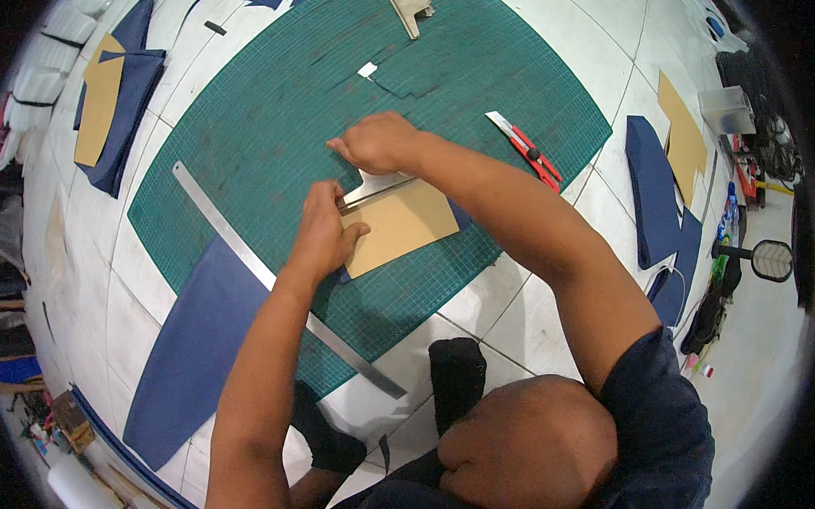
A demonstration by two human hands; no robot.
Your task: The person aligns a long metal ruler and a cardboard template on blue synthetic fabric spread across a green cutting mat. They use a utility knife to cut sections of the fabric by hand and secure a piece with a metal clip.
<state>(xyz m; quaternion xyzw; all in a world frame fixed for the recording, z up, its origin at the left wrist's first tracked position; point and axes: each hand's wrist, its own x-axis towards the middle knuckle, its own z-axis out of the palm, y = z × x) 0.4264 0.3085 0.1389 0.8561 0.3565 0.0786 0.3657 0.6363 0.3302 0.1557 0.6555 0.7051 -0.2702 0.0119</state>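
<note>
My left hand [321,231] holds the left end of a tan card template [402,228], thumb on top and fingers at its edge. Navy cloth [462,215] shows from under the card at its right end. Along the card's far edge lies the straight jaw of a wide metal bulldog clip [376,183]. My right hand [381,143] is closed round the clip's far part, which the fingers mostly hide. All of this is on a green cutting mat [269,143].
A red cutter knife [525,150] lies right, blade out. Another bulldog clip [410,10] lies far off. A steel ruler [231,225] crosses the mat's left side, over navy cloth [195,352]. More card pieces [102,108] and cloth [652,192] lie on both sides.
</note>
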